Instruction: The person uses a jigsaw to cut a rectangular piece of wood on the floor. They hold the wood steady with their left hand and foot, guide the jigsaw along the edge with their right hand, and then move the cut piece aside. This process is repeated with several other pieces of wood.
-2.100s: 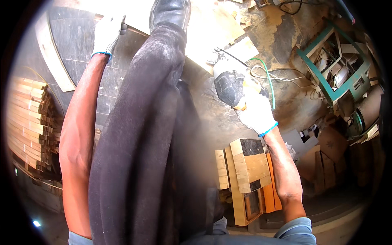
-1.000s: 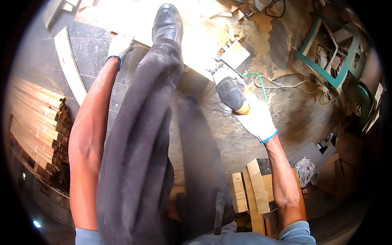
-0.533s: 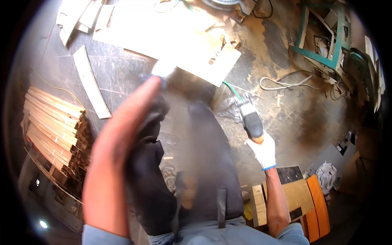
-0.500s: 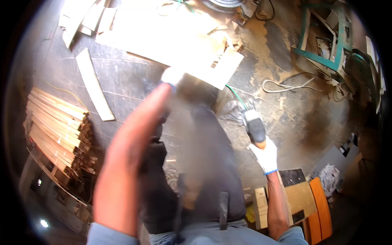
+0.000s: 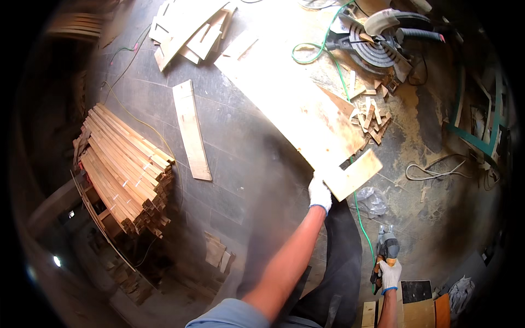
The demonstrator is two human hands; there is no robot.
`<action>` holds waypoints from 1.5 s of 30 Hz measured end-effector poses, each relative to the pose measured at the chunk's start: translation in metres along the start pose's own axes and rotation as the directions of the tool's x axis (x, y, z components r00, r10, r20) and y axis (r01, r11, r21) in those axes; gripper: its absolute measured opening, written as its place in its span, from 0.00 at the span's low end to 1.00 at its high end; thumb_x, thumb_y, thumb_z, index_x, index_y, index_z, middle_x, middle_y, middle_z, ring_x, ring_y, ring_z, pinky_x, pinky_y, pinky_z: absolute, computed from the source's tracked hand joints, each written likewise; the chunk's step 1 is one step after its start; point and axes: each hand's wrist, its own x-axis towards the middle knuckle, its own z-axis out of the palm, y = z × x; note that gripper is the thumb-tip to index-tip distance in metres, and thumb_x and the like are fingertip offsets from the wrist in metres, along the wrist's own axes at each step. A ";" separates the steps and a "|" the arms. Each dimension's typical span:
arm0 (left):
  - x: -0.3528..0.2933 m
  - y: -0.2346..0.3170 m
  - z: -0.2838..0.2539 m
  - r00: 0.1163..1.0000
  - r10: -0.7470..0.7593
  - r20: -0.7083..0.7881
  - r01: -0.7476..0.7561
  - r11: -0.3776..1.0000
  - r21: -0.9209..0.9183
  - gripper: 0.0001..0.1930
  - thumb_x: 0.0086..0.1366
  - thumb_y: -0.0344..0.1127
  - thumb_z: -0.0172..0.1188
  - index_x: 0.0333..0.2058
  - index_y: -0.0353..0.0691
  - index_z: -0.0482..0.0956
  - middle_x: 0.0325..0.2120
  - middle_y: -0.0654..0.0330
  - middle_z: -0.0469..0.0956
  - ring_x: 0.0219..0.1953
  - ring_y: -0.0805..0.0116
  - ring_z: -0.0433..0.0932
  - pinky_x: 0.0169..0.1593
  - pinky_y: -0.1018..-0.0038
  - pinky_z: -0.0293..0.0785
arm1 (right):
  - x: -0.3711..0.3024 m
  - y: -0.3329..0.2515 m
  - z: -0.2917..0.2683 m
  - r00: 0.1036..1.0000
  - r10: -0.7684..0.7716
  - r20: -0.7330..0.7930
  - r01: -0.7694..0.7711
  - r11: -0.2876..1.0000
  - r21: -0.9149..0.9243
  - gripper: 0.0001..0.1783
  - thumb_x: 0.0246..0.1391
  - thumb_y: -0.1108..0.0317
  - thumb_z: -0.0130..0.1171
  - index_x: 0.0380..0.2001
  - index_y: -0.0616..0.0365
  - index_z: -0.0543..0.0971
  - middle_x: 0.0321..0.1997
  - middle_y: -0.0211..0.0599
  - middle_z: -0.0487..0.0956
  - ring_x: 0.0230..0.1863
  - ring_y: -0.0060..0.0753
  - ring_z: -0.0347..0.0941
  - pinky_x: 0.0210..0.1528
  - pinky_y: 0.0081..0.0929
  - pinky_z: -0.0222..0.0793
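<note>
My left hand [image 5: 320,193], in a white glove, is at the near corner of a large, brightly lit wooden board [image 5: 295,115]. Its fingers close on the edge there, partly lost in the glare. A short pale plank [image 5: 358,174] lies across that end of the board, right beside the hand. Lower right, my gloved right hand [image 5: 390,274] grips a grey-and-black handheld power tool [image 5: 389,247] with a metal front end. A green hose or cord [image 5: 359,216] runs down next to the tool. My legs are below the board.
A stack of wooden strips [image 5: 123,169] is on the left, with a loose plank [image 5: 192,131] beyond it. A mitre saw [image 5: 377,46] stands at the far right, near offcuts [image 5: 373,117]. Crumpled plastic [image 5: 372,200], a looped cord [image 5: 435,169] and a green frame [image 5: 476,139] are to the right.
The view has swung leftward. My left hand has moved right along the board's edge to its corner. My right hand still holds the power tool.
</note>
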 end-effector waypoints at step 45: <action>-0.001 0.505 -0.423 0.987 0.109 0.118 -0.078 -0.319 0.945 0.22 0.69 0.45 0.45 0.39 0.34 0.83 0.44 0.38 0.81 0.47 0.34 0.78 0.53 0.47 0.72 | -0.116 0.078 0.257 0.995 -0.086 0.045 0.092 0.983 -0.159 0.11 0.67 0.62 0.60 0.41 0.59 0.79 0.33 0.26 0.79 0.31 0.22 0.74 0.36 0.27 0.71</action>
